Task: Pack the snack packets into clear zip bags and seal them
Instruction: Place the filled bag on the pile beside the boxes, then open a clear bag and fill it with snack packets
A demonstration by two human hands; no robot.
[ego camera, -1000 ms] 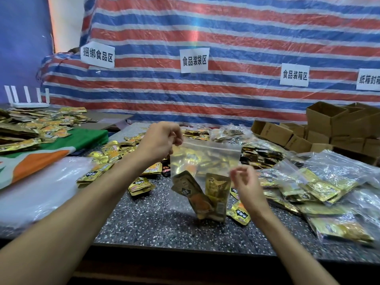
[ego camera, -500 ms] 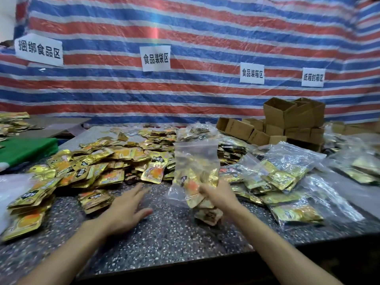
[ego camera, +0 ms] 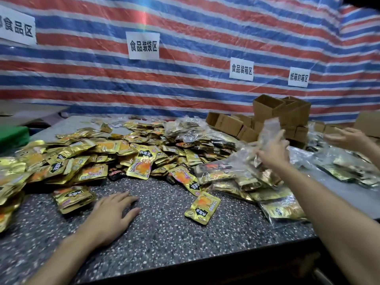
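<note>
- Half a second back the right hand held the zip bag upright over the middle of the table. Now that arm stretches out to the right, and hand and bag sit above the heap of filled bags.
- The left hand has stayed put, palm down on the speckled top with fingers straight and slightly spread, holding nothing.
- The right hand is smeared by motion. Its fingers point up against the bag, but I cannot tell whether they pinch it or only touch it.
- The bag's long axis runs near upright and leans a little right, with its clear top end standing above the fingertips. Its lower end blurs into the filled bags beneath.
- Loose snack packets are heaped across the table's left and middle, and a lone packet lies flat apart from them, nearer the front.
- Bare tabletop runs along the front edge, between the left hand and the lone packet and on toward the right corner.
- Cardboard boxes close off the far right, and a second person's hand, also blurred, hovers just beyond the filled bags.
</note>
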